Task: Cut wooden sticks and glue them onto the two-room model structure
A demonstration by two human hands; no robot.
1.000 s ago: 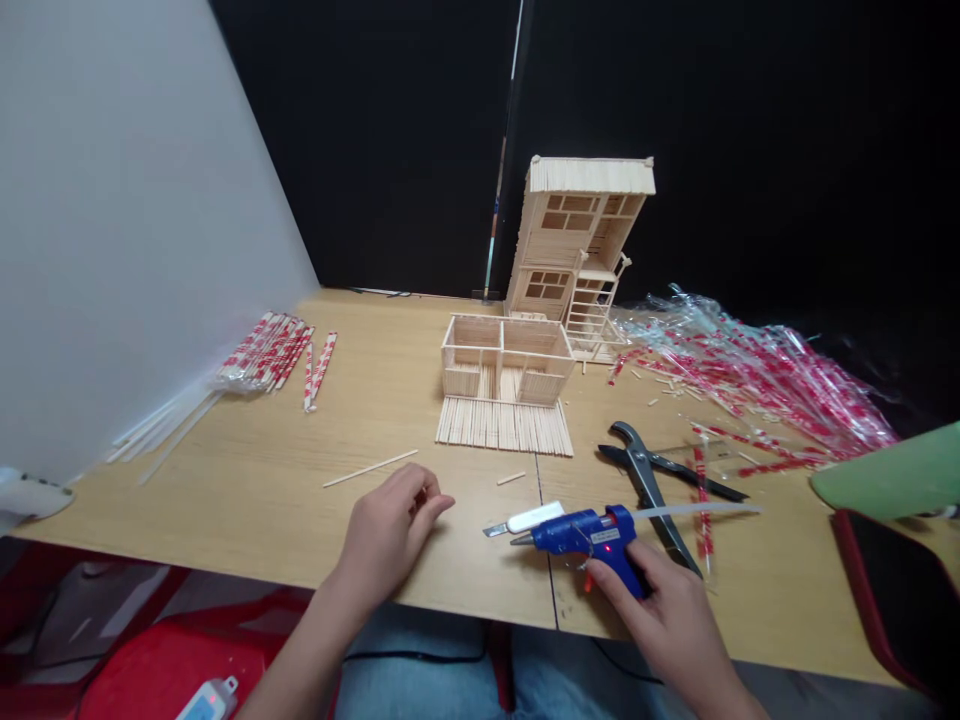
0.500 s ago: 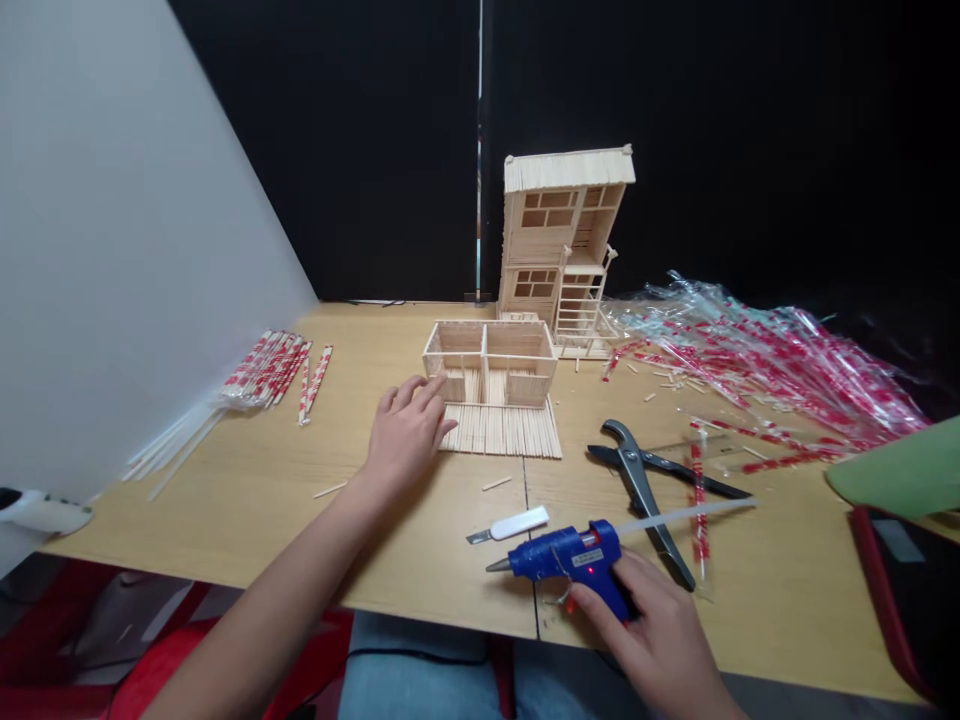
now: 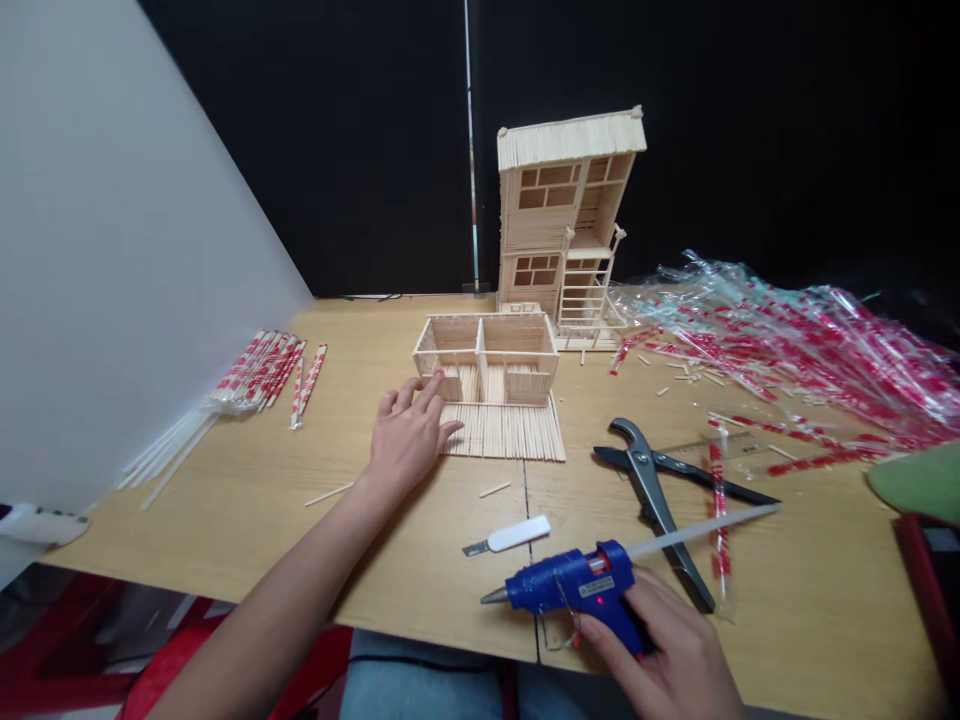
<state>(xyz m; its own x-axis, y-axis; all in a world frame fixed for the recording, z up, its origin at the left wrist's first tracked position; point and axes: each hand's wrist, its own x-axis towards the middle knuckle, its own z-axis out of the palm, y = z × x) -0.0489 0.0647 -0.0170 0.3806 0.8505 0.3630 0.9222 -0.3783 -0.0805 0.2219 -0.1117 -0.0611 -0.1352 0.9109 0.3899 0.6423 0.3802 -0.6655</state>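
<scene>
My left hand (image 3: 409, 432) rests at the front left corner of a small house frame (image 3: 517, 335) made of thin wooden sticks. Its fingers are spread, with the index fingertip against the low front wall and the thumb over the stick floor (image 3: 510, 432). By its handle, my right hand (image 3: 675, 640) grips a blue glue gun (image 3: 559, 580) near the table's front edge. The nozzle points left, a small red light glows on the body, and a translucent glue stick (image 3: 705, 530) juts out behind. Beyond the nozzle lies a white-handled craft knife (image 3: 517, 534).
Behind the frame stands a taller two-storey stick house (image 3: 570, 220). Black pliers-like cutters (image 3: 652, 490) lie to the right, near a heap of red-printed wrappers (image 3: 795, 340). Wrapped chopsticks (image 3: 259, 370) are at the left, beside loose glue sticks (image 3: 169, 450). Wooden bits (image 3: 495, 489) are scattered about.
The view has shifted slightly. My left hand stays at the frame's left corner, its index finger straighter. My right hand still holds the glue gun, slightly lower in view.
</scene>
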